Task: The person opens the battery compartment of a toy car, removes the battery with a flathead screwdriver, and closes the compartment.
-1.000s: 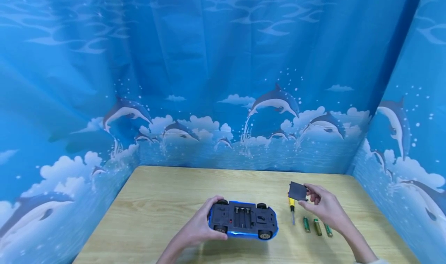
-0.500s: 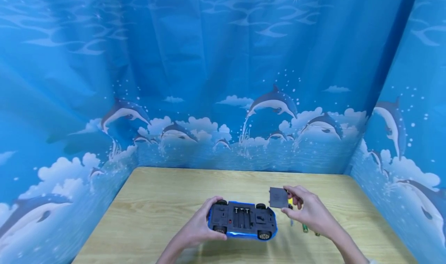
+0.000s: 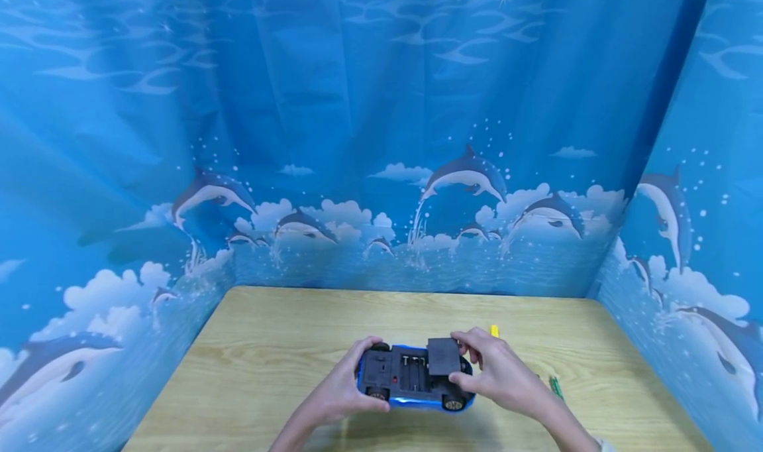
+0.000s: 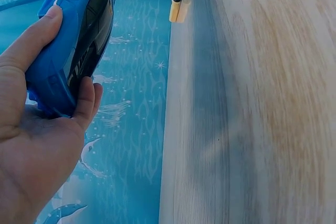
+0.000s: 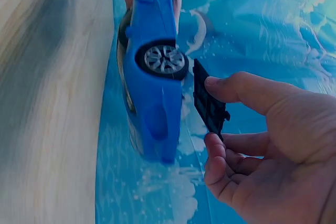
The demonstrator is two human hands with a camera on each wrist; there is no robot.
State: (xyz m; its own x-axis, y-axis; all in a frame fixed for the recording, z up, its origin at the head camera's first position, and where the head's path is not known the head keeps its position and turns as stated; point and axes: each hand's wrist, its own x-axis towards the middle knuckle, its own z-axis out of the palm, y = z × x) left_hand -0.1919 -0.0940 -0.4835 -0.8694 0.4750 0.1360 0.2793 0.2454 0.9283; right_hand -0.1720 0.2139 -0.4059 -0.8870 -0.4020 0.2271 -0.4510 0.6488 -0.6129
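Note:
My left hand grips one end of a blue toy car, held underside up above the table. The battery compartment in its black underside lies uncovered, with metal contacts showing at one end. In my right hand is a thin dark battery cover, pinched between thumb and fingers. It overlaps the car's underside beside the compartment in the head view. From the right wrist view, a gap shows between the cover and the car's wheel.
A screwdriver with a yellow handle lies on the wooden table behind my right hand. Near my right wrist lies a green battery. Blue dolphin-print curtains rise along the table's back and sides.
My right hand has carried the battery cover left, from above the screwdriver to over the car, and turned it flatter to the head camera. The left hand and car have stayed nearly still.

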